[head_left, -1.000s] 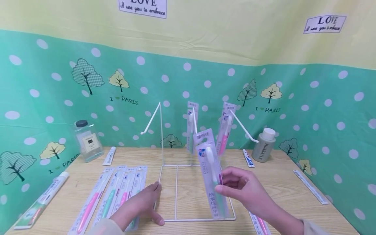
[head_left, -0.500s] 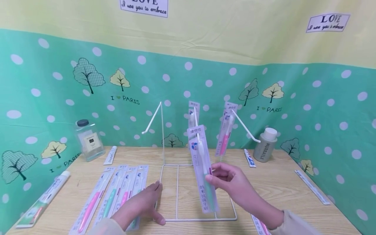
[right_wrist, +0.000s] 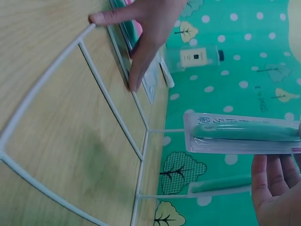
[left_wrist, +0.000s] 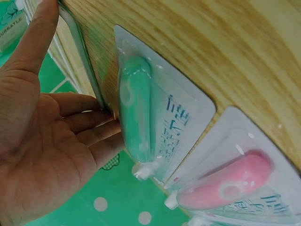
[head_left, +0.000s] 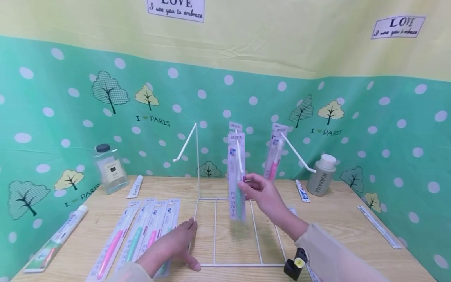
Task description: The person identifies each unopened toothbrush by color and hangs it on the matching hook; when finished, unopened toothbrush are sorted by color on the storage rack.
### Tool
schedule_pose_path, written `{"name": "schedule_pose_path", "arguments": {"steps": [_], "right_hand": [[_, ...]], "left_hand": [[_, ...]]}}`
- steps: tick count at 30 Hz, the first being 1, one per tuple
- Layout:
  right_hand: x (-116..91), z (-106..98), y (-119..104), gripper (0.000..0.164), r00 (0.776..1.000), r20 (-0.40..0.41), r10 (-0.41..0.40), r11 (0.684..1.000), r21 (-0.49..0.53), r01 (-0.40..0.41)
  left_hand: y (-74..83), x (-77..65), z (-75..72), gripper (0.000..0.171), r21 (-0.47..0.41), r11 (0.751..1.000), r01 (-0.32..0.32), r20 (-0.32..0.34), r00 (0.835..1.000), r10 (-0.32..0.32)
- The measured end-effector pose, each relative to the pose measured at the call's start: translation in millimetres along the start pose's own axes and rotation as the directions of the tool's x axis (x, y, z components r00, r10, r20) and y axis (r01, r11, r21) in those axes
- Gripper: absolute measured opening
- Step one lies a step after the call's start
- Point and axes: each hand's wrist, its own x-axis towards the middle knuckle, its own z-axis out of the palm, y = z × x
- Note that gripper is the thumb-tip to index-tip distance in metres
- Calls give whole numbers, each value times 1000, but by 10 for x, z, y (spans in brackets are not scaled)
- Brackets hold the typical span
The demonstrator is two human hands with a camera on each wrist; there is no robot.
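My right hand (head_left: pixel 262 196) pinches the right edge of a packaged toothbrush (head_left: pixel 233 188) with a green handle. The pack stands upright on the middle hook (head_left: pixel 240 158) of a white wire rack (head_left: pixel 215 235), the hook passing through the top of its card. Behind it, another toothbrush pack (head_left: pixel 235 125) hangs on the same hook, mostly hidden. Pink-handled packs (head_left: pixel 275 164) hang on the right hook. With fingers straight and thumb spread, my left hand (head_left: pixel 177 241) rests against the rack's left side and front corner. Beside it lies a green toothbrush pack (left_wrist: pixel 136 113).
Several packaged toothbrushes (head_left: pixel 114 243) lie in a row left of the rack. The rack's left hook (head_left: pixel 184 145) is bare. Around stand a glass bottle (head_left: pixel 112 170) and a grey bottle (head_left: pixel 320 176). Toothpaste tubes (head_left: pixel 58 239) lie at the sides. A patterned cloth (head_left: pixel 225 102) hangs behind.
My right hand has carried the green toothbrush pack left, up and away from me, onto the middle hook. The pack has turned from tilted to upright. My left hand stays at the rack.
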Motion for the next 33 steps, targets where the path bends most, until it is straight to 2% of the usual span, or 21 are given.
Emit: {"name": "schedule_pose_path", "arguments": {"steps": [12, 33], "right_hand": [[357, 74, 37, 24, 993, -118, 12, 999, -49, -18], [577, 114, 179, 34, 993, -120, -19, 997, -83, 9]], "left_hand": [[7, 24, 20, 124, 0, 1000, -7, -8, 1000, 7], [-15, 7, 20, 123, 29, 999, -14, -8, 1000, 14]]}}
